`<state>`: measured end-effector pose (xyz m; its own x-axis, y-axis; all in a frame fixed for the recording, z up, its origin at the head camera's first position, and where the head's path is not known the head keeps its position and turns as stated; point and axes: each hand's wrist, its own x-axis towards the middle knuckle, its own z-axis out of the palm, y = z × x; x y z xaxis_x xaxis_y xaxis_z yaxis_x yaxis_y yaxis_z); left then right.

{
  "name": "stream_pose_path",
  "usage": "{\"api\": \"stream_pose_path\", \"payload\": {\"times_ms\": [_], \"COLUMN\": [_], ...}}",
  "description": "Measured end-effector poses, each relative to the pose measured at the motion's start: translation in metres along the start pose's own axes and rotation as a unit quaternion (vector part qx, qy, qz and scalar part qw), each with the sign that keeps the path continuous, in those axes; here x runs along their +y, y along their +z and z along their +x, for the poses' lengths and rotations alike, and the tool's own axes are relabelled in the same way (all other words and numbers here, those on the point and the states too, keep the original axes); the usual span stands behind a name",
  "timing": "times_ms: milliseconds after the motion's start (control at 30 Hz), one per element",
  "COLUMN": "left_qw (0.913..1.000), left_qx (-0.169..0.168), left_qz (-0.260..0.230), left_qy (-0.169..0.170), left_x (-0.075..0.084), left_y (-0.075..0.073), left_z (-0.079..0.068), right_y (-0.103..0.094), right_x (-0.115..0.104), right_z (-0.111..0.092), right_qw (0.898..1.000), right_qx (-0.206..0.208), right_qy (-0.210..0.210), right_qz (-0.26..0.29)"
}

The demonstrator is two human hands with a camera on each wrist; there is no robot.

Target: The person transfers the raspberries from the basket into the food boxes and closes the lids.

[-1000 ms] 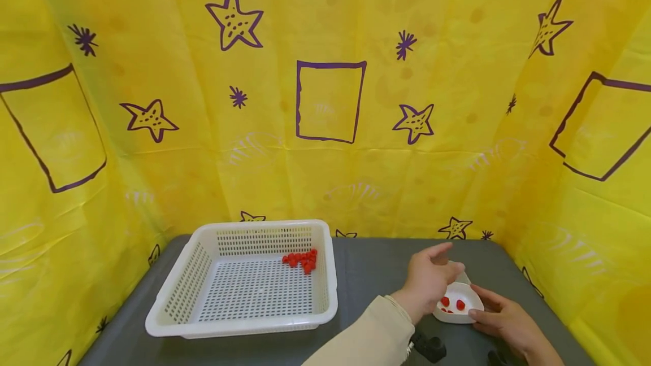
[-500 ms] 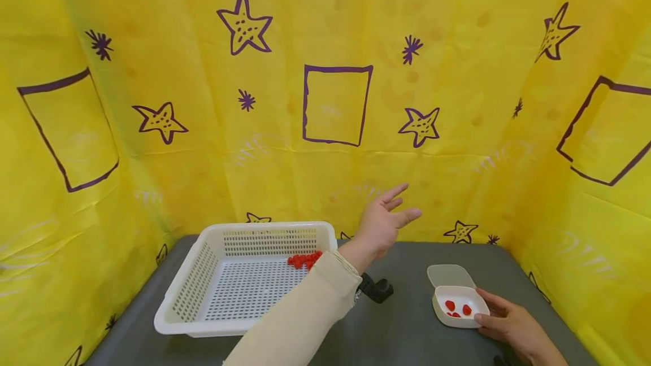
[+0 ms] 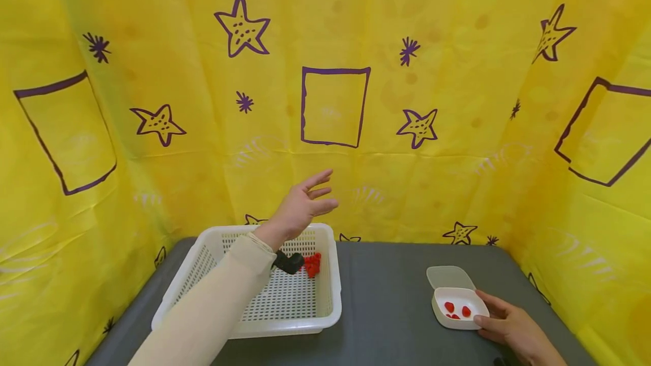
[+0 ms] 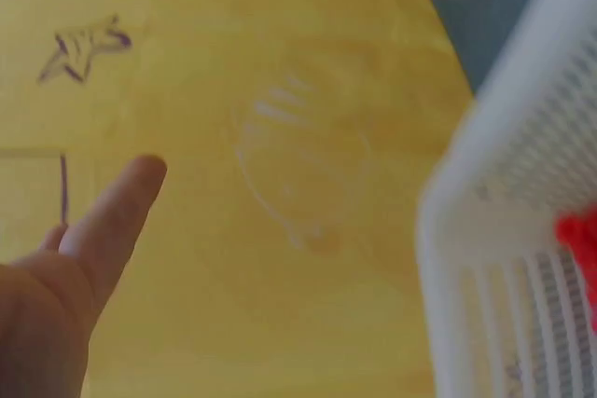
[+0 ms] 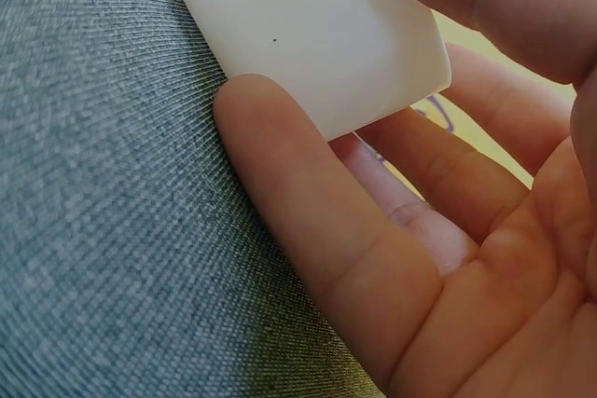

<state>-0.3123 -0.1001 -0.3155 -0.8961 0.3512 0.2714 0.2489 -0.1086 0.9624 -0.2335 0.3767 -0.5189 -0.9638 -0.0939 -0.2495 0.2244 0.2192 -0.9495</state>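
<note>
My left hand [image 3: 301, 208] is raised over the back of the white plastic basket [image 3: 333, 298], fingers extended and holding nothing. Small red raspberry-like pieces [image 3: 312, 264] lie in the basket's right back corner, partly behind the black wrist device. In the left wrist view the thumb [image 4: 117, 216] points out beside the basket rim. On the right, my right hand [image 3: 511, 323] grips the side of a small white box [image 3: 443, 319], thumb at its rim. Several red pieces [image 3: 465, 311] lie inside it. The right wrist view shows fingers around the box's end [image 5: 308, 44].
The box's translucent lid [image 3: 450, 277] lies folded back behind it. A dark grey cloth [image 3: 381, 298] covers the table. Yellow curtain [image 3: 335, 112] with purple stars and squares encloses the back and both sides.
My left hand has swung leftward from over the white box to above the basket, its fingers extended throughout. The right hand keeps its grip on the box, which stays put.
</note>
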Motion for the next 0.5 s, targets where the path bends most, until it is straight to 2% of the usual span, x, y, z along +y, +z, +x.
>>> {"api": "stream_pose_path", "payload": {"times_ms": [167,267,367,500], "left_qw": [0.9984,0.9962,0.9938,0.9896], "left_qx": [-0.009,-0.011,-0.026,-0.038], "left_qz": [-0.001,0.01,0.004,-0.003], "left_qy": [-0.055,-0.086,-0.108,-0.139], "left_x": [-0.014,-0.026,-0.039,-0.059], "left_y": [-0.054,-0.079,-0.094,-0.104], "left_z": [-0.018,-0.031,-0.041,-0.053], "right_y": [0.001,0.002,0.002,0.002], "right_x": [-0.001,-0.001,-0.001,0.0], "right_z": [-0.001,-0.001,-0.001,0.0], "right_qw": [1.0,1.0,1.0,1.0], "right_qx": [0.0,0.003,0.01,0.011], "right_qy": [-0.004,-0.005,-0.003,-0.002], "right_qz": [-0.002,-0.004,-0.002,-0.001]}}
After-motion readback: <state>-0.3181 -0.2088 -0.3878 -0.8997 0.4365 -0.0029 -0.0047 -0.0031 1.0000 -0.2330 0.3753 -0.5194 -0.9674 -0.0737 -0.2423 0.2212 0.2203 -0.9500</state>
